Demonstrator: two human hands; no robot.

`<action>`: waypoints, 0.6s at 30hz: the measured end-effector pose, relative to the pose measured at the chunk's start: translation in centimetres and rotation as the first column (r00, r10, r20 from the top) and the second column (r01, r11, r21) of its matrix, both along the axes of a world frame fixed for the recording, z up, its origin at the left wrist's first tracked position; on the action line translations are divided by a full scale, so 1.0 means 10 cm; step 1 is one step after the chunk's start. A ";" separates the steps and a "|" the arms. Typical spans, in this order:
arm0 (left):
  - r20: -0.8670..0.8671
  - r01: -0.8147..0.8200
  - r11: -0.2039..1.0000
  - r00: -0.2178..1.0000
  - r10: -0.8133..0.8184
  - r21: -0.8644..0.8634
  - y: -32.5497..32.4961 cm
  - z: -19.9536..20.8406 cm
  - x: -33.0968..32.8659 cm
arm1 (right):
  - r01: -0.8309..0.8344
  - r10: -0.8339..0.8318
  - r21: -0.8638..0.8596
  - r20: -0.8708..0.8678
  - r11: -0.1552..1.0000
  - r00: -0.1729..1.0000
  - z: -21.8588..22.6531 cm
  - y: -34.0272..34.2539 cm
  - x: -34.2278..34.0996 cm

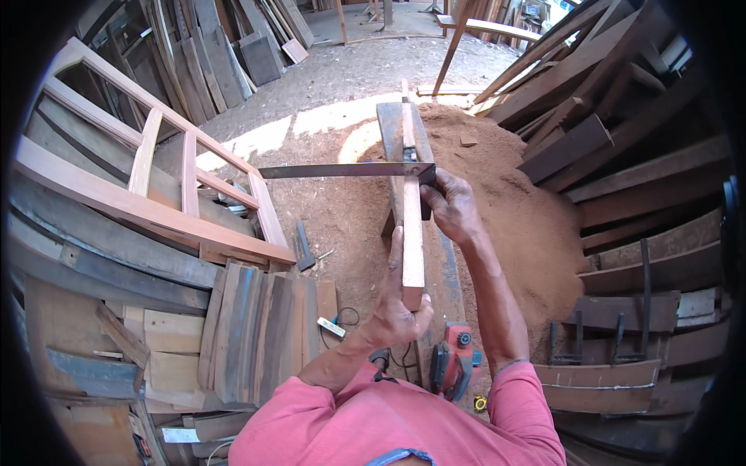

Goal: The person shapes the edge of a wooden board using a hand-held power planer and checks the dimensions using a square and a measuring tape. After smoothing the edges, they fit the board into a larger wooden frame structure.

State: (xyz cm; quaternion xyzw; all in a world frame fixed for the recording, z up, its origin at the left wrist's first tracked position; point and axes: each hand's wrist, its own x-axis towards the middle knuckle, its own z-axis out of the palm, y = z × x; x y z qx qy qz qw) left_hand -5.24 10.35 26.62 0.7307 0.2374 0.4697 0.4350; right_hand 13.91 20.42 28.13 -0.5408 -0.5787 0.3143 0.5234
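Note:
A long pale wooden strip [413,225] lies lengthwise over a narrow worn bench plank [444,276], its near end toward me. My left hand [402,311] is closed around that near end, with the fingers along the strip's left side. Across the strip's upper face rests a try square [342,170], its long thin blade reaching out to the left. The square's dark stock sits at the strip's right side, where my right hand [452,203] grips it between thumb and fingers. Part of the stock is hidden by that hand.
A red electric planer [451,361] stands at the bench's near end, by a yellow tape measure [480,403]. Sawdust [505,210] is heaped to the right. A wooden frame [186,171] leans at left, near a dark L-shaped tool [305,247] and a white power strip [332,327]. Stacked boards [645,194] line the right.

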 end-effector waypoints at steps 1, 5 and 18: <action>-0.015 -0.007 1.000 1.000 0.007 0.023 0.00 0.02 0.00 | 0.024 -0.024 -0.007 0.025 1.000 0.999 0.01 -0.02 -0.01; 0.013 -0.012 0.998 1.000 0.013 -0.055 -0.05 0.17 0.05 | 0.142 -0.140 -0.004 0.124 0.990 0.982 0.14 -0.19 -0.03; -0.109 -0.147 0.989 0.983 0.145 -0.010 -0.64 -0.68 0.03 | 0.826 -0.796 -0.064 0.237 0.559 0.557 -1.67 -3.66 0.83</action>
